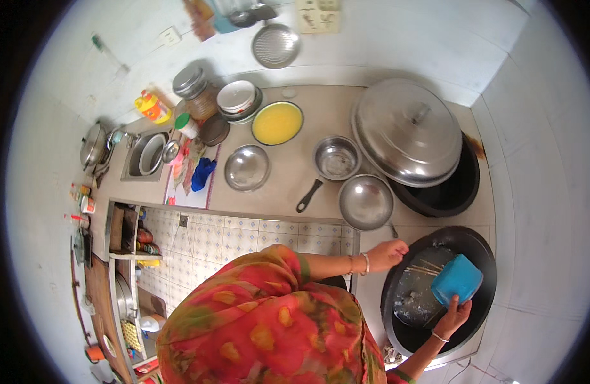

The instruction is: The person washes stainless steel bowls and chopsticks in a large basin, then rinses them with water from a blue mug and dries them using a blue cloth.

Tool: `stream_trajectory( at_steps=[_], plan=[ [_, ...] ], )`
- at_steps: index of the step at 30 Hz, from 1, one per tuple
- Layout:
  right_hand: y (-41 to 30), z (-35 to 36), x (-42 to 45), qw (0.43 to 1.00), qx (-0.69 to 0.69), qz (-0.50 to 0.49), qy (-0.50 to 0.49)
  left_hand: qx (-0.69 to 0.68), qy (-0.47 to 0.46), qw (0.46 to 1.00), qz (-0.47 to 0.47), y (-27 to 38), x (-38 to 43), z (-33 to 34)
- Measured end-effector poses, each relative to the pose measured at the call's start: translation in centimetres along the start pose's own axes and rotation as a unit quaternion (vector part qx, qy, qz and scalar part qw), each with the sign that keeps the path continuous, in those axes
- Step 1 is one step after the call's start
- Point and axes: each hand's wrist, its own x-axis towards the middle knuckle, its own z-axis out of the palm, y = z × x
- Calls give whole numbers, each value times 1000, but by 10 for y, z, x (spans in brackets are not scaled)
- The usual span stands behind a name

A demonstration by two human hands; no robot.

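My left hand (390, 256), with bangles at the wrist, is curled with its fingers together beside the upper left rim of a large dark wok (487, 269). Nothing shows in that hand. My right hand (455, 318) grips a blue bowl-like container (457, 281), tilted on its side over the wok, with my thumb on its near side. A bundle of thin light sticks (425, 270), perhaps a whisk, lies inside the wok to the left of the blue container. Water with whitish bits (417, 297) lies in the wok; its depth cannot be told.
Beyond stands a second dark wok (448, 204) partly under a large metal lid (410, 129). On the counter are a metal wok-shaped pan (366, 202), a saucepan (337, 158), a metal lid (247, 168), a dish of yellow liquid (277, 123) and a sink (131, 165).
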Motion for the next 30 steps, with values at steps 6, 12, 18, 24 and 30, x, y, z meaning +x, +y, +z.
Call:
stream_trajectory(
  at_steps=[6,12,18,24,30],
  plan=[
    [-100,150,-40,951,-229,-125,-166,-268,197,939,-83,-38,-102,-147],
    [-163,324,-117,791,-190,-414,-408,-359,412,828,-126,-83,-239,-267],
    [-175,478,-226,590,-128,-550,-577,-389,527,745,-125,-145,-368,-331],
    [-145,574,-291,539,-116,-588,-591,-501,582,632,-106,-139,-421,-357],
    [-128,608,-312,492,-217,-584,-608,-525,553,636,-118,-148,-427,-357]
  ],
)
